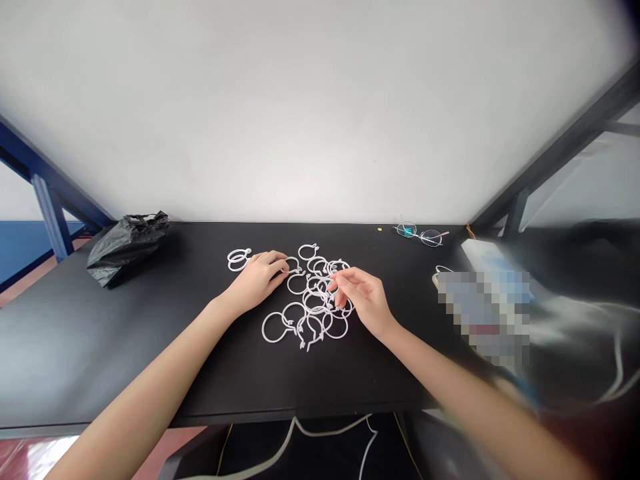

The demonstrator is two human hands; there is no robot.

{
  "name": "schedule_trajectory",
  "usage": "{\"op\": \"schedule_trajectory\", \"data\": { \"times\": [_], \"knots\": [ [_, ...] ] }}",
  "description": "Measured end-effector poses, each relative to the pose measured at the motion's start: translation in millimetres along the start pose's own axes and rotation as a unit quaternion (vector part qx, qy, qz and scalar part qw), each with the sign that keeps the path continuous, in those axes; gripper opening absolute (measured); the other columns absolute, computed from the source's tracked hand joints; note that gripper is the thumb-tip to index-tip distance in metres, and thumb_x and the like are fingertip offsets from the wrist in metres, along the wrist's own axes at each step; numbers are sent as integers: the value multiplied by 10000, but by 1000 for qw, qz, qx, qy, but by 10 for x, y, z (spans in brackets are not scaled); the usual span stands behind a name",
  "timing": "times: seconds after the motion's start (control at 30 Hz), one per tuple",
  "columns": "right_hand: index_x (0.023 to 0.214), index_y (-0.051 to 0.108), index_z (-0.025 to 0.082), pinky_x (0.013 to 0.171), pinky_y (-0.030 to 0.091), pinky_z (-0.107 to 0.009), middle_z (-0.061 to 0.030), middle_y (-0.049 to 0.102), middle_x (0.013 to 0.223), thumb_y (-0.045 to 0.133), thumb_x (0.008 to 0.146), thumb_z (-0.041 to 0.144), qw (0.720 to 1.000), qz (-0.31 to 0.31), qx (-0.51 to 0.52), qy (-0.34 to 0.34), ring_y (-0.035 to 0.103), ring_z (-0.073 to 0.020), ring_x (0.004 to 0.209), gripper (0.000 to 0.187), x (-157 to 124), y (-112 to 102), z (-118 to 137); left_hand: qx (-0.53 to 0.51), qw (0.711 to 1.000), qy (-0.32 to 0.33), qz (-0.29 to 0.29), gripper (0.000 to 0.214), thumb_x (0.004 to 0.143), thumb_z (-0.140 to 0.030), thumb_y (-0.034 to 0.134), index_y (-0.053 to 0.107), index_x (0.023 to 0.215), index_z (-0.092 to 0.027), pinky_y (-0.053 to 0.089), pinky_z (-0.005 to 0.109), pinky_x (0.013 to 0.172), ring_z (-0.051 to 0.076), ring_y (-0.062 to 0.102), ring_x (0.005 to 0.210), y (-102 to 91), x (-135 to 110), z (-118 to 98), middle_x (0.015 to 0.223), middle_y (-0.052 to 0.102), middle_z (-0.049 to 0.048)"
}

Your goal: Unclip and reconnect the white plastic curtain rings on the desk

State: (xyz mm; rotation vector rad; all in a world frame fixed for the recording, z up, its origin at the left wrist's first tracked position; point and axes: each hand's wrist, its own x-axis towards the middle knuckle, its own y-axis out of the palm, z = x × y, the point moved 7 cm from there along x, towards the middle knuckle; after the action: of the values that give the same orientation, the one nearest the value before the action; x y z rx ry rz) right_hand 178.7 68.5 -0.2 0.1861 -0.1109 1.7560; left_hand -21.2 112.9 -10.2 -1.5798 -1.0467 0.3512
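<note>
A loose pile of white plastic rings (316,312), several of them overlapping, lies on the black table; small clip-like ends show on some. At the pile's upper left, my left hand (256,280) rests palm down, its curled fingers closed on the edge of one white ring (291,259). Two more rings (237,259) lie together just left of that hand. My right hand (364,298) is over the pile's right side, thumb and forefinger pinched at a white ring among the others. Its fingertips partly overlap the rings, and its other fingers are curled.
A crumpled black plastic bag (131,245) sits at the table's back left. Eyeglasses (419,233) lie near the wall at the back right. Further right are a blurred-out flat object (475,310), a white box (493,257) and white cables. The table's front edge (300,415) runs below.
</note>
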Motion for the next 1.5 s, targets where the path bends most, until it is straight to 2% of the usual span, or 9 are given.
{"op": "schedule_trajectory", "data": {
  "times": [0.2,0.3,0.4,0.53,0.77,0.9,1.1,1.3,1.5],
  "knots": [
    [873,668,166,488,486,-241,-38,690,760,663,849,409,1000,-9,-3,3,581,-97,518,244,1,-7,0,-148,988,-16,-27,188,961,-325,479,608,923,-193,479,406,951,262,573,1161,-111,0,-142,1310,518,121],
    [1003,678,175,488,501,-245,-59,709,862,696,821,375,999,-18,-30,1,625,-116,565,271,-4,-19,-19,-208,978,-1,-22,163,957,-308,496,608,927,-193,468,391,973,260,545,1213,-152,3,-302,1301,543,117],
    [1103,677,190,513,525,-249,-83,719,978,717,802,332,997,-13,-68,-16,675,-151,678,336,-7,-9,-27,-247,969,11,-17,140,953,-287,512,613,935,-192,461,389,977,241,563,1180,-155,3,-431,1268,573,110],
    [1025,709,198,553,559,-252,-79,729,961,719,799,304,994,-8,-99,-39,690,-175,764,250,-14,13,-22,-262,965,20,-17,110,939,-263,540,622,927,-191,477,373,936,218,590,1097,-139,-1,-523,1238,571,100],
    [903,724,210,546,558,-238,-39,709,829,696,824,248,984,-18,-136,-114,680,-151,696,92,-45,33,45,-269,962,38,1,114,947,-255,529,624,925,-197,495,340,867,183,591,1002,-119,-10,-661,1208,545,86],
    [903,709,211,548,566,-250,-36,701,800,676,849,253,981,-24,-146,-122,686,-165,708,76,-51,18,27,-297,954,25,-9,114,930,-266,565,607,1018,-208,508,335,861,184,578,1024,-109,-6,-673,1171,566,81],
    [901,682,205,528,577,-243,-32,690,813,664,865,267,987,-38,-113,-107,682,-154,685,73,-65,-8,8,-340,940,-28,-23,297,871,-321,658,569,1135,-218,530,341,841,181,599,967,-81,2,-603,1103,608,61],
    [891,671,201,546,588,-240,-29,685,819,679,857,282,992,-43,-77,-93,690,-154,702,88,-65,-22,-3,-389,919,-60,-14,357,874,-348,650,576,1191,-204,555,344,841,178,600,957,-30,-9,-552,1144,616,77],
    [912,675,196,572,592,-268,-52,695,838,682,854,315,992,-46,-91,-81,690,-171,718,132,-58,-23,2,-405,912,-62,-32,403,849,-351,680,595,1211,-195,573,351,812,175,598,904,-36,-6,-517,1069,636,75]
  ]
}}
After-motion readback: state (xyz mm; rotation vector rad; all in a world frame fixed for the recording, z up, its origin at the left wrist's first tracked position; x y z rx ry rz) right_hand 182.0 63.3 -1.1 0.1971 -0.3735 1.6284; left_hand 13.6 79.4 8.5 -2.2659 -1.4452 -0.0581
